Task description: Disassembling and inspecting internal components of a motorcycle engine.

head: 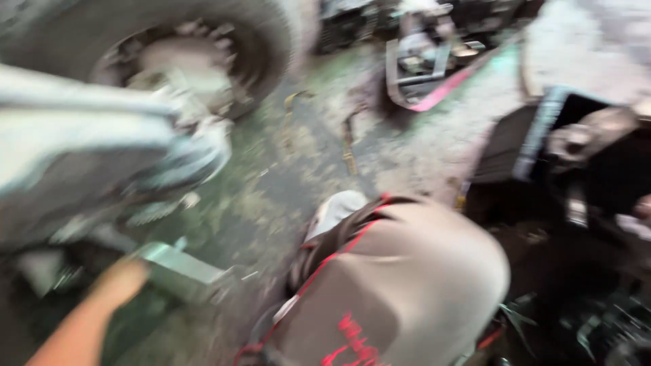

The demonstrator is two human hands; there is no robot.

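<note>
Left hand (122, 281) touches flat grey metal plate (180, 266) below worn tyre (271, 41); grip unclear through blur; plate likely stiff, sharp-edged; hold its broad end.

No packages, labels, signs or screens can be made out anywhere in this blurred workshop view.

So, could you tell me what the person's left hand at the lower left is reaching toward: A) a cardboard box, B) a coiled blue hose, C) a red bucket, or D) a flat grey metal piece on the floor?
D: the left hand lies right against the flat grey metal piece, though blur hides any grip.
</note>
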